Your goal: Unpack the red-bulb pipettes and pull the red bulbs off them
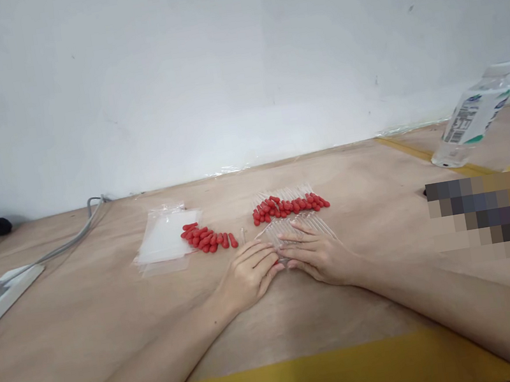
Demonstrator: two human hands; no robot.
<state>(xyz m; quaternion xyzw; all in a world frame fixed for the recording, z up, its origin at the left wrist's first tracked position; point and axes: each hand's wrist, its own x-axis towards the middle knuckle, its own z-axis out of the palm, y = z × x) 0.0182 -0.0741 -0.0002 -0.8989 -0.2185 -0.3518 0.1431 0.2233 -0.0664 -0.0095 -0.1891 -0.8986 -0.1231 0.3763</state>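
My left hand [251, 273] is closed at the middle of the table, and a speck of red from a rubber bulb shows between its thumb and fingers. Opposite it, my right hand [322, 258] has thumb and index finger pinched on what looks like a clear glass tube, mostly hidden; the fingertips of both hands meet. Under and beyond the right fingers lies a row of glass tubes [323, 224]. Behind that row are droppers with red bulbs [293, 206]. Loose red rubber bulbs [207, 238] lie beyond my left hand, and a single glass tube [243, 235] lies beside them.
Clear plastic bags [160, 238] are stacked left of the loose bulbs. A power strip [5, 298] with a grey cable [69, 243] is at far left. A plastic bottle [473, 117] tilts at right, near a pixelated patch. A white wall [217, 74] rises behind.
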